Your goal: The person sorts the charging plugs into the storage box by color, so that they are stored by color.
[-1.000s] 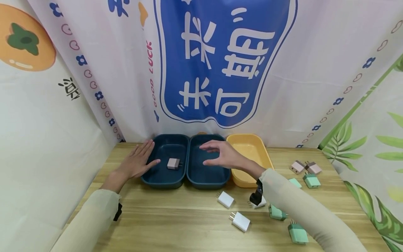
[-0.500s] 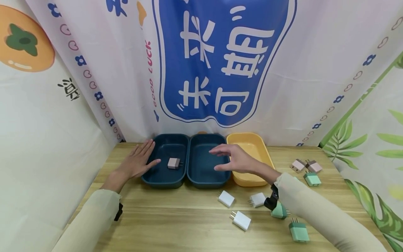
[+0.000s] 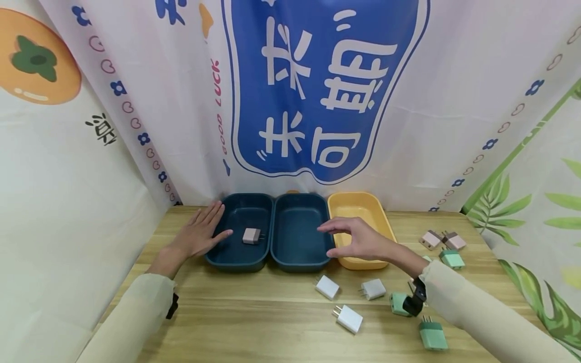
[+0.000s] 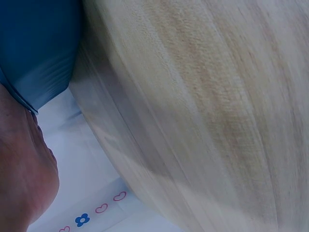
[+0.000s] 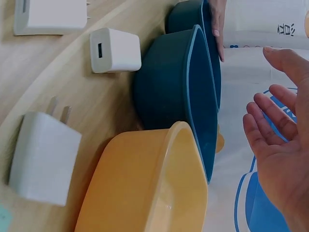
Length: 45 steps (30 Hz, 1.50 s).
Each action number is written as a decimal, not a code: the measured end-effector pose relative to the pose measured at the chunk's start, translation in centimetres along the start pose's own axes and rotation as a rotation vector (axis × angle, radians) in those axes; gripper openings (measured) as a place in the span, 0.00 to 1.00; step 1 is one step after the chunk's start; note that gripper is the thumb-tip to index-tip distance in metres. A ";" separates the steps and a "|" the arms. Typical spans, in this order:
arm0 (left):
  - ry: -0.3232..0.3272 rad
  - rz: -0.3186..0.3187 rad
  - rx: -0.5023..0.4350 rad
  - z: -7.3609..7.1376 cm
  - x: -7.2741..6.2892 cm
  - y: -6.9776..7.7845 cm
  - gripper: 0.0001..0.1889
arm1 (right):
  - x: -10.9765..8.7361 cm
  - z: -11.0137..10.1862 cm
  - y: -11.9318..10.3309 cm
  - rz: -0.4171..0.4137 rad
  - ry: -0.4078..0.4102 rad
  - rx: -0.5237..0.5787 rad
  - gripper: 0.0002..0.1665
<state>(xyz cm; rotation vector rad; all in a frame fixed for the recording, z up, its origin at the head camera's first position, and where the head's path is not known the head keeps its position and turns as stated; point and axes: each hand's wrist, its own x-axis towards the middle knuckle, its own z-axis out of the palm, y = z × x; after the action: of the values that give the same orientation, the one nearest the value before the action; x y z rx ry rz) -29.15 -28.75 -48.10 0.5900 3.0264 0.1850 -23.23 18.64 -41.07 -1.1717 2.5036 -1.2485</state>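
Observation:
My left hand (image 3: 196, 237) rests with outstretched fingers on the left rim of the left dark blue tray (image 3: 238, 263). Inside that tray lies a pink charger plug (image 3: 251, 236). Over the yellow tray (image 3: 363, 199), near its border with the middle dark blue tray (image 3: 299, 227), my right hand (image 3: 358, 239) hovers; its fingers are loosely bent, thumb apart, nothing between them. White charger plugs (image 3: 349, 318) lie in front of the trays, one with a USB port (image 5: 113, 50) facing the right wrist camera. The left wrist view shows mostly bare wood and part of the left hand (image 4: 26, 164).
Green charger plugs (image 3: 433, 335) are scattered on the right, some partly behind the right sleeve (image 3: 481, 307). Pink plugs (image 3: 454, 240) lie near the back right. A printed curtain (image 3: 408, 151) hangs right behind the trays; the wooden table (image 3: 236, 312) extends in front.
My right hand has moved right, from above the middle blue tray to above the yellow tray, still holding nothing. The left hand and the pink plug in the tray have stayed put.

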 end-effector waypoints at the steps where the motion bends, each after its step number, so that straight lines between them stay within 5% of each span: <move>1: -0.001 0.000 -0.001 0.0 0.0 0.0 0.50 | -0.2 -0.1 0.0 0.000 -0.001 -0.002 0.30; 13: 0.001 0.000 0.004 0.2 0.0 -0.1 0.50 | -3.6 -1.5 0.8 -0.044 0.016 -0.077 0.29; 23: 0.002 0.004 -0.005 0.2 0.0 -0.1 0.50 | -7.5 -2.9 1.4 0.060 0.007 -0.093 0.29; 45: 0.023 0.002 -0.002 0.1 -0.2 0.1 0.49 | -14.4 -6.1 2.7 0.017 0.030 -0.202 0.29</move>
<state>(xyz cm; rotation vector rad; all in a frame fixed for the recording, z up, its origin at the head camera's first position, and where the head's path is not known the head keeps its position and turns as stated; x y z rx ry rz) -28.94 -28.73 -48.23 0.5950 3.0480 0.1960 -17.31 33.30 -42.30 -1.1764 2.7077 -1.0363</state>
